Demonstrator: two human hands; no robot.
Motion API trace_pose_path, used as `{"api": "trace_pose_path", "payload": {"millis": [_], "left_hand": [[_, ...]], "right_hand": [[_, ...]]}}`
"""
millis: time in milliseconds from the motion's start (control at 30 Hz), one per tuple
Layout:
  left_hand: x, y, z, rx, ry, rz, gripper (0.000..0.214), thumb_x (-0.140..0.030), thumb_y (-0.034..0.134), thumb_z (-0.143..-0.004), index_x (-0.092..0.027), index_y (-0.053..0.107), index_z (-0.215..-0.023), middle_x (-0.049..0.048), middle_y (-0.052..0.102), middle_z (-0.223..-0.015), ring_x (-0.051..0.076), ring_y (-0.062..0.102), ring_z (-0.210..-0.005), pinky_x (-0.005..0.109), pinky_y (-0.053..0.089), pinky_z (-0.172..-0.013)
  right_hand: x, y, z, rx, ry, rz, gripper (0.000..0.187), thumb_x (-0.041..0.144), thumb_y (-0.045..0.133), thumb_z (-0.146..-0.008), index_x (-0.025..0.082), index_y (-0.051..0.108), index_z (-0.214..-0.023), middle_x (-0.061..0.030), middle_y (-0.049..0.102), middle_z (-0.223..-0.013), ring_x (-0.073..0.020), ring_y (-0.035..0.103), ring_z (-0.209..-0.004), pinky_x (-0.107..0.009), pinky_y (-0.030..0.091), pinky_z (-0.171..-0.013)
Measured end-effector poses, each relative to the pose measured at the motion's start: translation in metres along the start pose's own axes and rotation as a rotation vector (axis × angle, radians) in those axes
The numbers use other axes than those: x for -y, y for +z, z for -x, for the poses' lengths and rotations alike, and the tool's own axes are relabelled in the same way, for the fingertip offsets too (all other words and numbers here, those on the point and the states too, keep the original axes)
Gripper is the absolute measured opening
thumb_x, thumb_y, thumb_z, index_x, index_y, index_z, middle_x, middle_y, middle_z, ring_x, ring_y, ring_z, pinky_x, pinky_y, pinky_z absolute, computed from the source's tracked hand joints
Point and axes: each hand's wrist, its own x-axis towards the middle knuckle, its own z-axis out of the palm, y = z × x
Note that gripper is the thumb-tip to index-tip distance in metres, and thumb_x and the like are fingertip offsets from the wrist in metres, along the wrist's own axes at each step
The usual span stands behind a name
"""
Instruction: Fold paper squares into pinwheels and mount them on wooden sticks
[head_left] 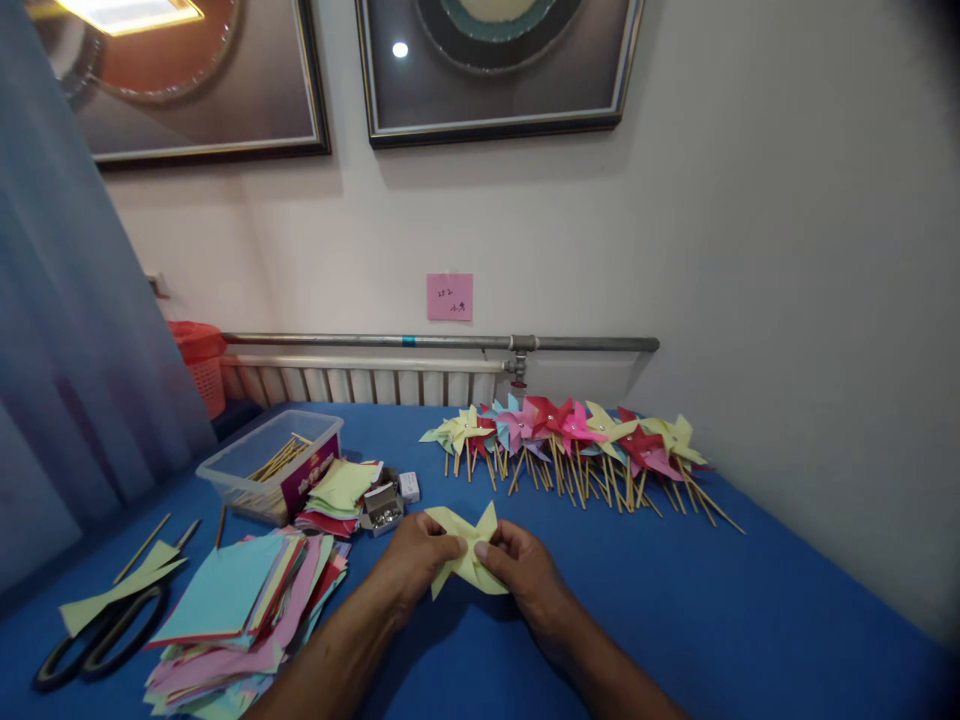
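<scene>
Between my two hands is a pale yellow paper pinwheel [466, 568], its corners folded in to the centre and its blades pointing outward. My left hand [420, 555] pinches it from the left, thumb pressed near the middle. From the right, my right hand [525, 570] grips it the same way, its thumb almost meeting the other. No stick shows on this pinwheel. Just beyond my left hand stands a small open box of metal pins [385, 512], with a little white box [409, 487] beside it.
Finished pinwheels on sticks [551, 425] lie in a row at the back right. To the left are a clear plastic box [270, 460] holding wooden sticks, stacked coloured paper squares [225, 590], and black-handled scissors [124, 625] partly under yellow paper. A blue cloth [675, 610] covers the table.
</scene>
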Motion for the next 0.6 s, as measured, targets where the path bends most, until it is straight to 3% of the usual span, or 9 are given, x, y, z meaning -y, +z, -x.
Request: {"api": "trace_pose_path", "payload": {"millis": [200,400,500,600], "left_hand": [[0.001,0.0,0.0,0.014,-0.004,0.005,0.026,-0.03,0.081,-0.056,-0.009,0.076,-0.072,0.0063,0.07,-0.061,0.013,0.055,-0.049,0.026,0.039,-0.054],[0.003,-0.002,-0.001,0.021,-0.005,0.018,0.025,-0.027,0.079,-0.057,-0.009,0.077,-0.074,0.0057,0.07,-0.06,0.015,0.057,-0.052,0.027,0.041,-0.056],[0.003,-0.003,-0.001,0.035,0.005,0.022,0.025,-0.027,0.079,-0.059,-0.008,0.078,-0.075,0.0064,0.071,-0.062,0.014,0.057,-0.052,0.026,0.041,-0.056],[0.003,-0.002,0.0,0.03,0.008,0.026,0.025,-0.027,0.08,-0.059,-0.009,0.078,-0.076,0.0065,0.071,-0.062,0.014,0.057,-0.051,0.026,0.041,-0.056]], "right_hand": [[-0.009,-0.002,-0.006,-0.056,-0.011,-0.005,0.059,0.066,0.091,-0.06,0.018,0.066,-0.083,-0.0014,0.07,-0.071,-0.0159,0.06,-0.06,-0.029,0.044,-0.061],[0.015,0.008,0.009,-0.023,0.028,-0.042,0.056,0.064,0.09,-0.064,0.018,0.066,-0.085,-0.0016,0.071,-0.074,-0.0159,0.06,-0.064,-0.029,0.044,-0.065],[0.022,0.01,0.014,-0.058,0.037,-0.026,0.052,0.064,0.087,-0.069,0.018,0.064,-0.08,0.0023,0.064,-0.067,-0.013,0.055,-0.061,-0.026,0.04,-0.061],[0.019,0.009,0.01,-0.074,0.032,-0.007,0.058,0.069,0.087,-0.065,0.019,0.06,-0.074,0.0043,0.058,-0.061,-0.0111,0.049,-0.056,-0.025,0.035,-0.057]]}}
